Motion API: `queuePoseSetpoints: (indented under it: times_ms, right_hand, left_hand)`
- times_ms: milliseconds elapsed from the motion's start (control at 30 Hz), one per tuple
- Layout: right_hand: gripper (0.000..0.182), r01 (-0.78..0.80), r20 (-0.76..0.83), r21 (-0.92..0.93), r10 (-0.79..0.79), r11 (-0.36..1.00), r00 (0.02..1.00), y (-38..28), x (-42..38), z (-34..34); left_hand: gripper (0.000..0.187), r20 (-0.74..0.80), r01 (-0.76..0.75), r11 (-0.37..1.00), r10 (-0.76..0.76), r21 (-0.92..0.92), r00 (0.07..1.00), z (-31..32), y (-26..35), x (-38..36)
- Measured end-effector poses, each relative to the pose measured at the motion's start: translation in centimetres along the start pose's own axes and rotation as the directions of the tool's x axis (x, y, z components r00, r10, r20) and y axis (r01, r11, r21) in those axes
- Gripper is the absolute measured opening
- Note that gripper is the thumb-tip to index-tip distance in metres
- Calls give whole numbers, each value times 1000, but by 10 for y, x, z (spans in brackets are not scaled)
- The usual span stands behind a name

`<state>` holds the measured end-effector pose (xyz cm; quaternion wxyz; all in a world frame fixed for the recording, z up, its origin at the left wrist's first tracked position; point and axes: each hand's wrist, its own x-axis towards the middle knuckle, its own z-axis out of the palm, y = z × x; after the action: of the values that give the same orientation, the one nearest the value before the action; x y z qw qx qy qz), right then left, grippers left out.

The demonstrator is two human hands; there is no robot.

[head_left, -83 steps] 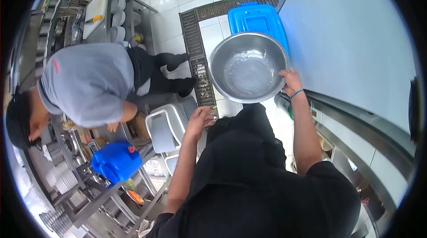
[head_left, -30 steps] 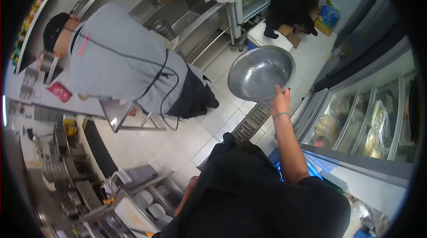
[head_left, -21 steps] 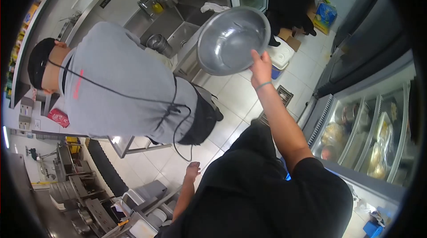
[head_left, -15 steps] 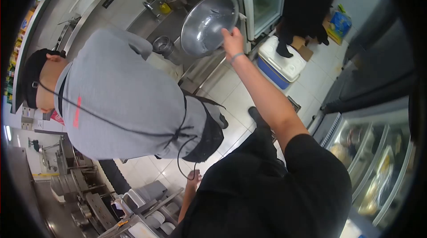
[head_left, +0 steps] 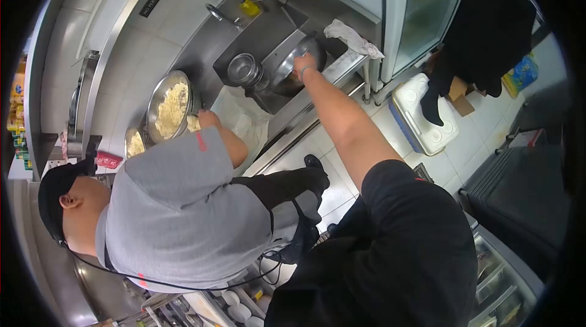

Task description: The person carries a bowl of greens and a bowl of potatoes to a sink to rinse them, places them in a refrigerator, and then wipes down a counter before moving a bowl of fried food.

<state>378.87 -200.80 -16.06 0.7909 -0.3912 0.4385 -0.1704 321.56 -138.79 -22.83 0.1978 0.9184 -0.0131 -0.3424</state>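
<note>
My right hand [head_left: 306, 65] is closed on the rim of a large metal mixing bowl [head_left: 282, 74], with my arm stretched far forward. The bowl is tilted down inside the right basin of a steel sink [head_left: 279, 103], and my hand and the basin's edge cover part of it. Left of it, stacked small metal pots [head_left: 244, 70] sit in the sink. A white cloth [head_left: 353, 39] hangs over the counter edge close to my right wrist. My left hand is out of view.
A co-worker in a grey shirt [head_left: 183, 223] stands close on my left, one hand by a bowl of pale crumbly food [head_left: 172, 110]. Another person in black [head_left: 488, 28] bends beside a white-and-blue cooler [head_left: 421, 113]. A faucet [head_left: 221, 17] and yellow bottle [head_left: 249, 7] stand behind the sink.
My right hand has lowered the mixing bowl from above the counter into the sink. My left hand has left the view. The grey-shirted co-worker's arm and the food bowl have come into view.
</note>
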Motion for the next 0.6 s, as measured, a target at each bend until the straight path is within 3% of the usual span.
queuePoseSetpoints:
  times_ms: [167,300,367,433,467,500,533,600]
  right_hand:
    - [25,-134,42,-118,140,984,989,41,44,-2]
    - [29,-304,208,-104,319,947,925,67,75,-13]
    - [27,-265,266,-61,271,962,925,58,61,-28]
    - [31,-253,354,-62,258,965,899,51,27,-42]
    - [37,-252,402,-71,259,965,878,43,15,-54]
    - [47,-155,332,-172,206,973,921,27,-16,-62]
    - [42,-148,357,-188,208,971,911,28,-25,-71]
    - [33,-96,349,-221,170,971,922,39,-36,-100]
  left_hand:
    - [34,-62,-32,999,35,43,997,6,19,-7]
    - [34,-193,-230,950,272,214,943,18,16,-5]
    - [34,-181,-281,904,349,322,919,22,10,1]
    - [35,31,-207,927,208,312,978,17,16,-1]
    - [36,10,-120,980,119,156,993,23,20,-1]
    - [37,16,-39,999,39,-3,999,26,23,4]
    - [37,29,138,973,-135,-186,990,13,36,0]
    - [36,-130,-109,994,109,5,985,44,6,4]
